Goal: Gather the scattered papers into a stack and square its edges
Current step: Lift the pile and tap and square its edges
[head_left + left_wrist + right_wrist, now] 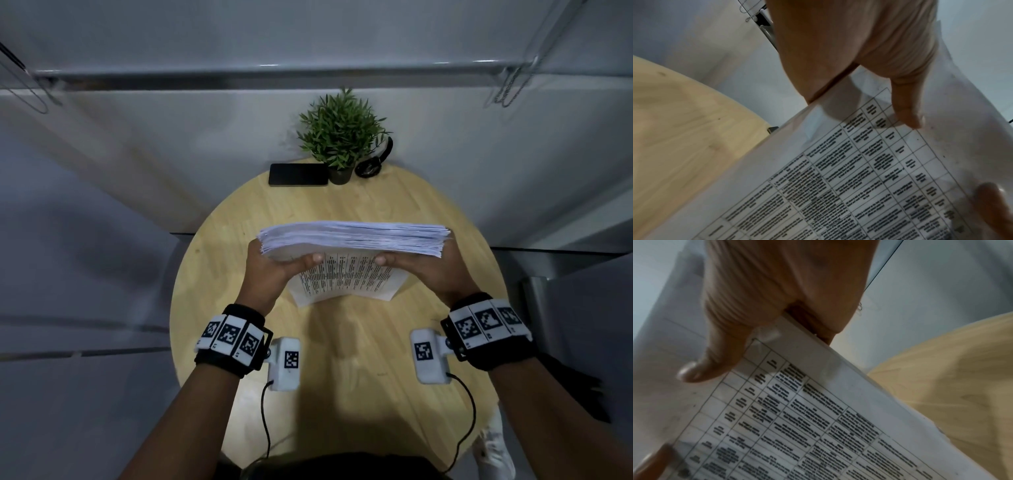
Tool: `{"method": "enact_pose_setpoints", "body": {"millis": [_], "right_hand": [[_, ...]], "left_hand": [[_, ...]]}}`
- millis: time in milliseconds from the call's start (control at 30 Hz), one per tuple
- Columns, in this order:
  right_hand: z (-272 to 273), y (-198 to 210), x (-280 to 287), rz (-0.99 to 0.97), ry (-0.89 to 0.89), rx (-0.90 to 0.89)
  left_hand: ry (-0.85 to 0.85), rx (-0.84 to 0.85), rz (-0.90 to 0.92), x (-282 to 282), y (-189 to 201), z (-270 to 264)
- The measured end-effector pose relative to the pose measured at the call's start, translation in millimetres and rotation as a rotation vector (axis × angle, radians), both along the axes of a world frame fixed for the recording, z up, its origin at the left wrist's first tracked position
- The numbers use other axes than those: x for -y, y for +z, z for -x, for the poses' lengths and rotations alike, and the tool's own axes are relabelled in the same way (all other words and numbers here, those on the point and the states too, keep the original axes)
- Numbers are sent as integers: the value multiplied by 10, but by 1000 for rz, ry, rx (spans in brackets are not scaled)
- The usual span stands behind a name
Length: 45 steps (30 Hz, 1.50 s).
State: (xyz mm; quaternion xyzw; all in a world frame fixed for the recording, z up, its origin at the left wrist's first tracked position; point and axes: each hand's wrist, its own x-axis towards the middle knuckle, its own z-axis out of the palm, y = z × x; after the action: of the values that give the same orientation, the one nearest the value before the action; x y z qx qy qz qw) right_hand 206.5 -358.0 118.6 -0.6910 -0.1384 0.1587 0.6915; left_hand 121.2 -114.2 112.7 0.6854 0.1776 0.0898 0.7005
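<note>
A thick stack of white papers (352, 240) stands on its long edge over the round wooden table (342, 359). Its printed table face leans toward me and its top edge looks slightly ragged. My left hand (274, 263) grips the stack's left side, thumb on the printed face. My right hand (421, 263) grips the right side the same way. In the left wrist view the thumb (908, 113) presses on the printed sheet (838, 178). In the right wrist view the thumb (711, 366) lies on the sheet (797, 426). I cannot tell whether the lower edge touches the table.
At the table's far edge stand a small potted plant (342, 137), a black phone (298, 174) to its left and a black strap-like object (371, 164) to its right. A grey wall runs behind. The table's curved rim drops off close on both sides.
</note>
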Motion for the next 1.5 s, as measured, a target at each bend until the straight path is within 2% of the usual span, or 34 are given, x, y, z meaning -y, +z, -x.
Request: {"method": "enact_pose_setpoints", "body": {"millis": [67,200,267,400,500,633,700,800,933,1067,1167,1500], "right_hand": [[10,-71,-19,41,-38,-1],[38,-314,-23,150,-39,-155],[49,-351,-42,167,-43,-168],[88,-310,-125,78,-219,-79],[142,-316,-112,18,-317,-76],[244,-324,-70,37,-297,-129],[275,-297,-73,36,-282,-123],[265,-212,-81,10,-256,-49],[245,-120,-138,-34,-284,-72],[227,-74,-161,-55,-281,-74],[206,-23,-115,-80,-253,-42],[182,65,-248,-267,-348,-74]], "left_hand": [[-16,-10,10,20,-9,-2],[-57,-77,-19,11,-79,-16],[-39,-78,-37,7,-92,-32],[-2,-3,-95,85,4,-75],[32,71,-80,121,75,-84],[68,53,-77,166,34,13],[96,42,-6,195,-24,67],[124,130,68,252,50,74],[250,211,130,355,167,-34],[406,153,170,439,230,-157],[462,123,171,422,225,-214],[411,178,129,426,201,-191]]}}
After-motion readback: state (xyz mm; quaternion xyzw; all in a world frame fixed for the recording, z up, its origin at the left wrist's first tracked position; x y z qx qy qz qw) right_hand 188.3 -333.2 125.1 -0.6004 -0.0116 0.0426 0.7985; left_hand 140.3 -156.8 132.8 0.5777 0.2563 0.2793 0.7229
